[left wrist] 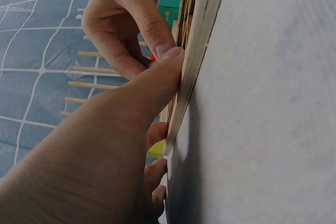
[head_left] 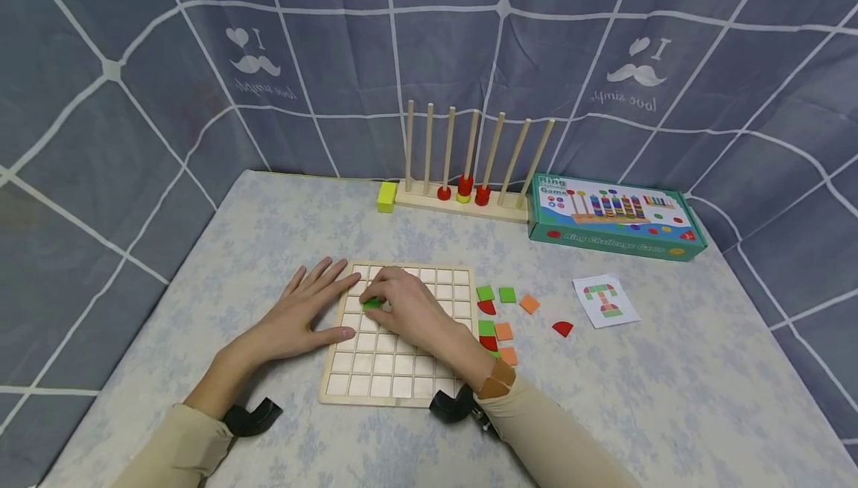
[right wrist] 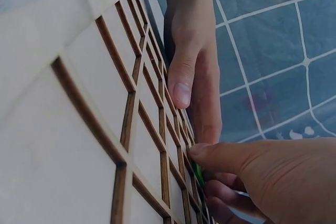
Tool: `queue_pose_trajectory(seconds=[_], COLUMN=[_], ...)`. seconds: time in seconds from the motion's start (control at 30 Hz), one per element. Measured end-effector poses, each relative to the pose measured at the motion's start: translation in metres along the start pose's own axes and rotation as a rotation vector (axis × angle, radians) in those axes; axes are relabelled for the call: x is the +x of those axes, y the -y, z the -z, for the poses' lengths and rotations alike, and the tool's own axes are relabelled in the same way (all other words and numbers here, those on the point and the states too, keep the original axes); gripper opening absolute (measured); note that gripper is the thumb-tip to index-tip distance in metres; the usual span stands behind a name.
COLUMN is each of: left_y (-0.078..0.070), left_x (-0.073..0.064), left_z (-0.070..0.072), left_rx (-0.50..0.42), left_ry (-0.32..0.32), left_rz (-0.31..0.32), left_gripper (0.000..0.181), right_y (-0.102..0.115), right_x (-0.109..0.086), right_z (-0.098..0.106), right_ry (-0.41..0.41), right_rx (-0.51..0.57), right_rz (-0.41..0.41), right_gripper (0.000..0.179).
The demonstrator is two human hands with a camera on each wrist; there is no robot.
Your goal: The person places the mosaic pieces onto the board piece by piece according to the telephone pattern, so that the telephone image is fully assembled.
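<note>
A wooden grid board (head_left: 365,401) lies flat on the table. Over its upper left squares my right hand (head_left: 412,311) pinches a small green piece (head_left: 372,303) between thumb and fingers; its full shape is hidden. In the right wrist view a sliver of that green piece (right wrist: 199,174) shows by the fingertips, close against the grid. My left hand (head_left: 302,318) lies with fingers spread at the board's left side, the thumb and index finger touching its edge. From the left wrist view, the left thumb (left wrist: 157,80) presses against the board's side.
Right of the board lie green squares (head_left: 507,295), orange squares (head_left: 529,303) and red quarter-round pieces (head_left: 562,328). A pattern card (head_left: 606,300) is farther right. Behind stand a peg rack (head_left: 429,200) with a few rings, a yellow block (head_left: 386,197) and a green game box (head_left: 617,216).
</note>
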State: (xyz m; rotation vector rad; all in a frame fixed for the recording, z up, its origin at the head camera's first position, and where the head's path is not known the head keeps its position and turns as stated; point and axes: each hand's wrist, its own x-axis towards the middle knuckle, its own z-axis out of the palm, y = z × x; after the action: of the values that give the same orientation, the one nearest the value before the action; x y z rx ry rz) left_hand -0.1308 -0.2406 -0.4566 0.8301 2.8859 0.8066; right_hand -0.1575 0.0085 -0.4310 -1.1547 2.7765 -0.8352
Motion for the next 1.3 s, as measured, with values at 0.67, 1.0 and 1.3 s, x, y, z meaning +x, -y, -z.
queue_pose_trajectory(seconds=[0.67,1.0,1.3], left_y=[0.0,-0.001,0.0], left_x=[0.0,-0.001,-0.002], left_z=[-0.002,0.001,0.0], left_rx=[0.009,0.004,0.007], left_ry=[0.013,0.0,0.0], left_rz=[0.02,0.01,0.007], left_gripper=[0.089,0.09,0.09], right_y=[-0.016,-0.065,-0.111], right_x=[-0.002,-0.037,-0.065], right_z=[0.03,0.081,0.109], right_ry=[-0.054,-0.084,0.054], right_rx=[0.133,0.184,0.229], right_rz=[-0.059,-0.203,-0.324], right_gripper=[0.017,0.023,0.03])
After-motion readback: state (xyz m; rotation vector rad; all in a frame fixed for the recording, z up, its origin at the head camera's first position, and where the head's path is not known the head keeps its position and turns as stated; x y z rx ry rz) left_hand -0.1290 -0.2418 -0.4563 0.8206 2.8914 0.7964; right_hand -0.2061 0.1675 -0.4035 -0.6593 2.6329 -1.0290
